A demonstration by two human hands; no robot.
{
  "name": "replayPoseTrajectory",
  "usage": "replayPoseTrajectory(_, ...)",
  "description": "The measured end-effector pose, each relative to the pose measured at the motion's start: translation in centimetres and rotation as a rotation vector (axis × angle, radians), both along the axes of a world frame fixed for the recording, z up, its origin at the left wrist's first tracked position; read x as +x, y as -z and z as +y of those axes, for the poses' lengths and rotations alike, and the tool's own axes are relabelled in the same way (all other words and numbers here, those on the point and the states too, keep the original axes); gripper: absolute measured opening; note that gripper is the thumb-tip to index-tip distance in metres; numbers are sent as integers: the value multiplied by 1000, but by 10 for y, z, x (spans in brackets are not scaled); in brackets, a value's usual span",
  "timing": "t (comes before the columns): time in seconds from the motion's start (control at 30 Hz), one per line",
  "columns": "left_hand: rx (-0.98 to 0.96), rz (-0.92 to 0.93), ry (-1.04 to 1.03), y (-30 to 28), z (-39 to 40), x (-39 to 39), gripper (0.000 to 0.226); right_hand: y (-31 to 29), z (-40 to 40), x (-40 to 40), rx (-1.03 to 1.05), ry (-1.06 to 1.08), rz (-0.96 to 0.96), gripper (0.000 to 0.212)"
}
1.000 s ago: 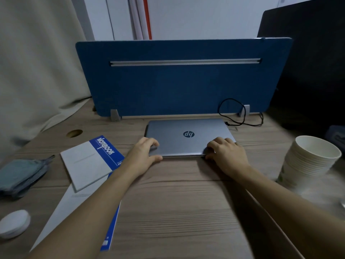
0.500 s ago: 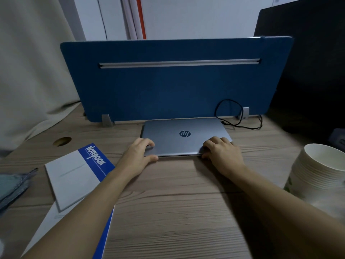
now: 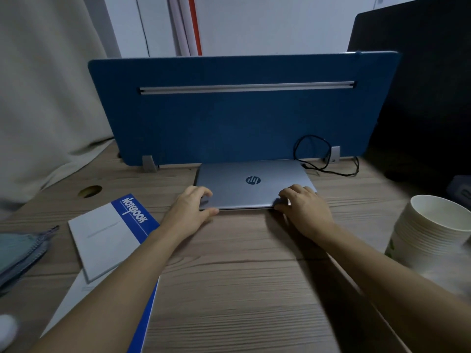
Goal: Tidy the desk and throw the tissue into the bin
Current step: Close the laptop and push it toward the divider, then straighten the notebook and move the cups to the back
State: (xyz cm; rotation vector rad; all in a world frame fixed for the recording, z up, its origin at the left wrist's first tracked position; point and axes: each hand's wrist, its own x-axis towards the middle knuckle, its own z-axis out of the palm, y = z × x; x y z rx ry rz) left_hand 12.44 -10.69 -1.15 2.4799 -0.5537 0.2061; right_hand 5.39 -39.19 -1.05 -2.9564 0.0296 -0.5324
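Note:
A closed silver laptop (image 3: pixel 252 174) lies flat on the wooden desk (image 3: pixel 242 276), its back edge against the blue divider panel (image 3: pixel 242 123). My left hand (image 3: pixel 190 212) grips its front left corner, fingers on the lid and thumb at the front edge. My right hand (image 3: pixel 304 210) grips the front right corner the same way. A small white notebook (image 3: pixel 107 235) with a blue band lies on a larger one (image 3: pixel 149 309) to the left. No bin is in view, and I cannot tell whether any object here is a tissue.
A stack of white paper cups (image 3: pixel 430 233) stands at the right. A black cable (image 3: pixel 321 159) loops behind the laptop. Folded grey-blue cloth (image 3: pixel 20 253) lies at the left edge, a white round object (image 3: pixel 7 329) at the bottom left. A cable hole (image 3: pixel 89 191) is left.
The laptop has slid away from me until it meets the divider, both hands still on its front corners. The view has shifted a little.

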Motion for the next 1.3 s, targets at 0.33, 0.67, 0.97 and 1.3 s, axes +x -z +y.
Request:
replayPoseTrajectory(0.33,22,-15,2,-25,14,-64,42,-24,12,-60,74,-4,-23,41)
replayPoseTrajectory(0.67,29,-6,-26,-33,54,-137,42,-28,52,-125,128,-93,-28,43)
replayPoseTrajectory(0.97,-6,19,-154,-17,125,-167,39,-30,109,-140,138,-204,7,46)
replayPoseTrajectory(1.3,-11,67,-303,-5,188,-146,40,-16,185,-98,138,-302,76,43)
